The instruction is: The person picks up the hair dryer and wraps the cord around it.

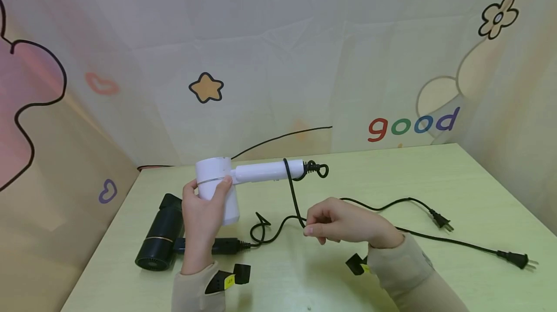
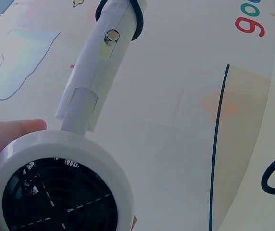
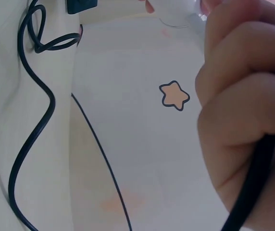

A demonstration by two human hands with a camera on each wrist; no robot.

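Observation:
My left hand grips the head of a white hair dryer, held up off the table with its handle pointing right. In the left wrist view the dryer's dark round end faces the camera. A black cord loops round the handle near its tail end. My right hand pinches that cord below the handle, its fingers curled; the right wrist view shows the cord coming out of the curled fingers. A black hair dryer lies on the table beside my left forearm, partly hidden by it.
The black dryer's cord runs across the table behind my right hand. Two plugs, one farther back and one nearer, lie on the right. A printed curtain hangs behind the table.

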